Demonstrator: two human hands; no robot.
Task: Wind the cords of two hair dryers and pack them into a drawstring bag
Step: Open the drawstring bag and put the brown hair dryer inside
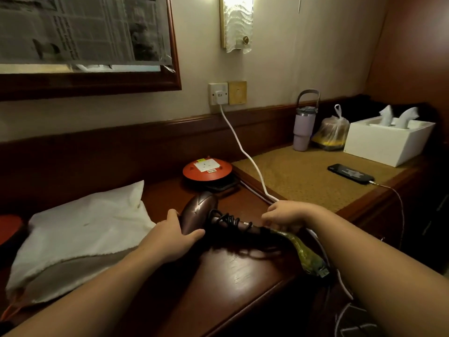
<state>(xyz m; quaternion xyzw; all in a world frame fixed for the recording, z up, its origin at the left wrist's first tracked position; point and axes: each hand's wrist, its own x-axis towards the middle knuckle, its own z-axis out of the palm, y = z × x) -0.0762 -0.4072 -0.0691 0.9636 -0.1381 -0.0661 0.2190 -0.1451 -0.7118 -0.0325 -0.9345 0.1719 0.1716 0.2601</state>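
While held: dryer (198, 212) (cord-wrapped)

Dim, warm indoor light comes from a glowing wall lamp (237, 20) at top centre. Deep shadows fill the lower corners. Soft glare streaks the polished wooden worktop (240, 276). Wide-angle distortion bends the edges; fine detail looks slightly soft.

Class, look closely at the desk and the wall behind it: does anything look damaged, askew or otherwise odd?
Yes: the mirror on the wall is covered with taped-on newspaper, which is unusual. On the hair dryer, yellowish tape wraps the cord near the handle, which may be a repair. Nothing looks spilled.
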